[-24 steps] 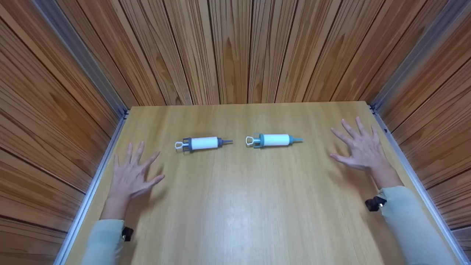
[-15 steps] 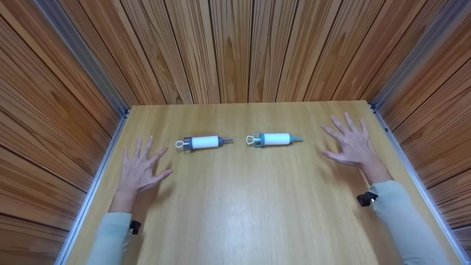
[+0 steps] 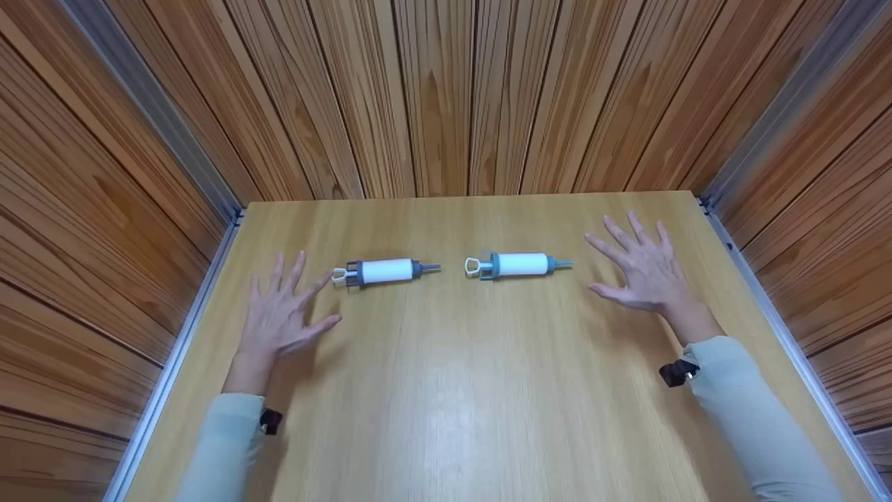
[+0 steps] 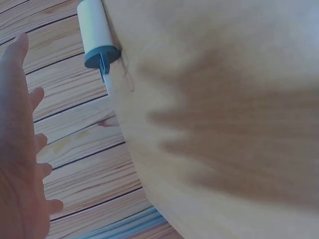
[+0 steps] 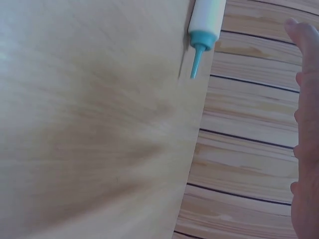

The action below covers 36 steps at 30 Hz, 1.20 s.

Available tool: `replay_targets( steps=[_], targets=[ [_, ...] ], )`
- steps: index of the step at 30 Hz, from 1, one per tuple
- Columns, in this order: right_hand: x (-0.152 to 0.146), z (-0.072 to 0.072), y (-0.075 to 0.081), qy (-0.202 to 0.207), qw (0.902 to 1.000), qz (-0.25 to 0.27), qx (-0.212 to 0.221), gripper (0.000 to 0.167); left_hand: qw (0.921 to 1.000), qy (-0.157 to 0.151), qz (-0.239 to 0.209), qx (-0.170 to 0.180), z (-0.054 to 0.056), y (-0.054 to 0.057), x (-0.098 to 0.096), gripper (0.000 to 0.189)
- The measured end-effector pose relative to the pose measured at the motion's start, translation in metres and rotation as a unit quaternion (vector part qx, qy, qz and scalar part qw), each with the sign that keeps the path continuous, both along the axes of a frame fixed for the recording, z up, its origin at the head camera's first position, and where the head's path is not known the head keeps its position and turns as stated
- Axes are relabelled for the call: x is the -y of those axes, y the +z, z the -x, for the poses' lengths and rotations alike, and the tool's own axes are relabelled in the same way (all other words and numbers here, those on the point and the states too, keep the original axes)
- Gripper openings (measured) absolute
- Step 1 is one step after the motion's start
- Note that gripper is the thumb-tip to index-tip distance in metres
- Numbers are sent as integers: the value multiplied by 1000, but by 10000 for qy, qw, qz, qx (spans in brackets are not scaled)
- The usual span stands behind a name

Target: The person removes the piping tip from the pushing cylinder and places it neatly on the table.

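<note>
Two toy-like syringes lie on their sides on the table, handles to the left and nozzles to the right. The dark blue syringe point(image 3: 387, 270) has a white barrel and a pale looped handle; the teal syringe point(image 3: 523, 264) beside it is built alike. My left hand point(image 3: 279, 317), fingers spread, hovers over the table, its index fingertip overlapping the dark blue syringe's handle in the head view. To the right of the teal nozzle my right hand point(image 3: 644, 272) hovers with fingers spread and holds nothing. The wrist views show the white barrel point(image 4: 94, 25) and the teal nozzle point(image 5: 197, 59).
The wooden table point(image 3: 446, 390) is bounded by a plank wall point(image 3: 435, 97) at the back and by plank walls at both sides. Metal rails point(image 3: 178, 335) run along the table's side edges. A small dark device point(image 3: 676, 373) sits at each wrist.
Both hands have moved inward and slightly farther from the person, the left toward the dark blue syringe and the right toward the teal one. The syringes stay in place.
</note>
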State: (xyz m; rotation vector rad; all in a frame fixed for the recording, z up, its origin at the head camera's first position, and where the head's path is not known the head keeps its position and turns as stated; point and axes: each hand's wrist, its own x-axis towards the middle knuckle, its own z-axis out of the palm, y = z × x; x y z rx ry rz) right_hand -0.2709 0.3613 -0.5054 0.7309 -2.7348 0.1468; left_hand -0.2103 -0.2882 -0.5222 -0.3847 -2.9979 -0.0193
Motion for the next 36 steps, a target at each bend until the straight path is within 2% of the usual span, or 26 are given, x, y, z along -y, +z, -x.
replay_targets(
  steps=[8,16,24,31,36],
  targets=[
    [14,1,3,96,9999,85,14,89,9996,-9,-269,74,11,2,-16,87],
    [31,0,3,264,9991,339,-36,88,9986,-76,-514,100,18,2,-29,89],
    [49,-5,-1,435,9970,637,79,87,9972,-148,-732,62,27,-2,-41,86],
    [61,-10,-4,640,9924,1043,149,86,9943,-155,-1010,313,41,-5,-52,85],
    [68,-13,-7,692,9892,1275,195,85,9923,-180,-1147,423,47,-12,-58,85]
  ],
)
